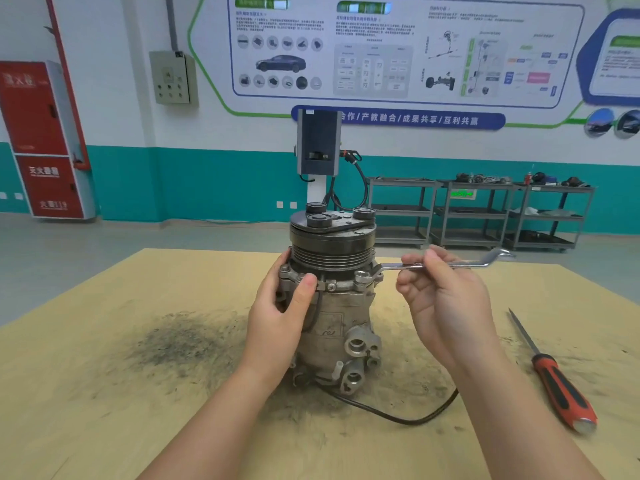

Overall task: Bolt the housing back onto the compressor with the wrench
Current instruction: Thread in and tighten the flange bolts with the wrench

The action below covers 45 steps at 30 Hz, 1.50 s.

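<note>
Metal compressor (334,306) x1 gripped by left hand (282,315), right hand (441,292) pinching 1 wrench (433,266), 1 screwdriver (554,375)

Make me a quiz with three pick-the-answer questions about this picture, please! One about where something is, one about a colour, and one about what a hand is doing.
1. Where does the screwdriver lie?
A. on the table, on the right-hand side of the compressor
B. on top of the pulley
C. in the left hand

2. What colour is the screwdriver's handle?
A. blue and white
B. red and black
C. green

3. What is the right hand doing?
A. resting flat on the table
B. holding the wrench
C. gripping the black cable

Answers: 1 A, it lies on the table beyond the right forearm. 2 B, the grip is red with black insets. 3 B, thumb and fingers pinch the wrench's shaft, its ring end on a bolt.
</note>
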Each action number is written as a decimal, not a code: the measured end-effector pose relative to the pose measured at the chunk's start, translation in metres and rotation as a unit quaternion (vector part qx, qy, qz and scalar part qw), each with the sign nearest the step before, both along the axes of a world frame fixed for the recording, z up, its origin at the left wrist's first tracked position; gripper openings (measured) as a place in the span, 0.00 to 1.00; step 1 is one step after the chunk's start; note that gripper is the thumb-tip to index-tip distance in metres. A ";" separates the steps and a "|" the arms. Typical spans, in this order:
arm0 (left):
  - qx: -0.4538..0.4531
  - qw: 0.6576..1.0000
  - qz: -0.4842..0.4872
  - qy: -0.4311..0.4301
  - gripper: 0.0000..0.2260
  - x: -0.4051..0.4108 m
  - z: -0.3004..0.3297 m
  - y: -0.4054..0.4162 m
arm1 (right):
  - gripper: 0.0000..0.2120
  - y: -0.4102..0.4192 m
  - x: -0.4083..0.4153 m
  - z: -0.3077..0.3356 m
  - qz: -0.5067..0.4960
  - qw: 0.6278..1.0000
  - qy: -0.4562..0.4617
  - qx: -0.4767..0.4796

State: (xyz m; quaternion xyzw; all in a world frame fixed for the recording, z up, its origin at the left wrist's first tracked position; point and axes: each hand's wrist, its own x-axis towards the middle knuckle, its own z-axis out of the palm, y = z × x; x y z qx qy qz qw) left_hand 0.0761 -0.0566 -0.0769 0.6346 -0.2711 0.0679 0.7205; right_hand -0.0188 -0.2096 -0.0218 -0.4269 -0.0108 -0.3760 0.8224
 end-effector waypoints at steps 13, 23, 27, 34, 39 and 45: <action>0.047 0.999 0.004 0.011 0.37 -0.002 -0.001 0.000 | 0.04 0.007 0.007 -0.012 -0.127 0.982 -0.037 -0.135; 0.038 0.999 0.018 -0.005 0.40 -0.003 -0.002 -0.002 | 0.06 0.044 -0.002 -0.038 -0.332 0.853 -0.158 -0.371; 0.041 0.999 0.023 -0.006 0.40 -0.002 -0.003 -0.002 | 0.06 0.041 -0.009 -0.027 -0.320 0.857 -0.164 -0.370; -0.014 0.999 0.042 -0.013 0.18 -0.006 -0.002 -0.003 | 0.06 0.022 -0.011 -0.013 -0.174 0.980 -0.061 -0.078; -0.105 0.990 0.083 -0.041 0.09 -0.010 0.002 -0.001 | 0.07 0.014 -0.007 -0.012 -0.093 0.992 -0.043 -0.072; -0.123 0.989 0.074 -0.028 0.04 -0.016 0.005 0.001 | 0.07 0.000 -0.008 -0.007 -0.005 0.997 -0.020 -0.070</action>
